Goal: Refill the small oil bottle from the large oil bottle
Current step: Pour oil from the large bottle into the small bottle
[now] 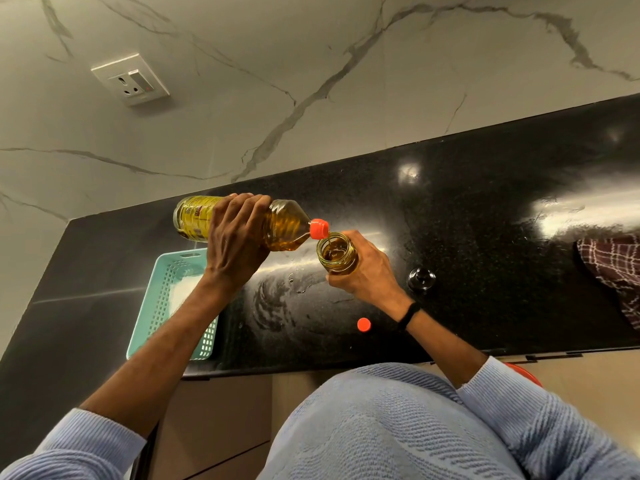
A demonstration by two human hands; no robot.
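Amber oil shows through the large oil bottle [287,225], a clear ribbed plastic container with a yellow label and an orange collar [319,229] at its neck. We see it tipped almost horizontal above the black countertop [485,202], neck pointing right, with its mouth just over the open rim of the small oil bottle [337,252]. The small bottle is a clear, round, wide-mouthed vessel partly filled with the same amber liquid, and a thin run of oil seems to pass into it. We cannot tell whether its base rests on the counter.

The left hand [235,233] grips the large bottle at mid-body. Its fingers curl over the top and its back faces us, with the forearm rising from the lower left. The right hand [367,271] wraps fingers and thumb round the small bottle from the right side; a black band [410,315] circles that wrist.

An orange cap [364,324] lies loose on the counter, nearer the person and apart from both bottles. A teal basket [166,289] sits under the left forearm.
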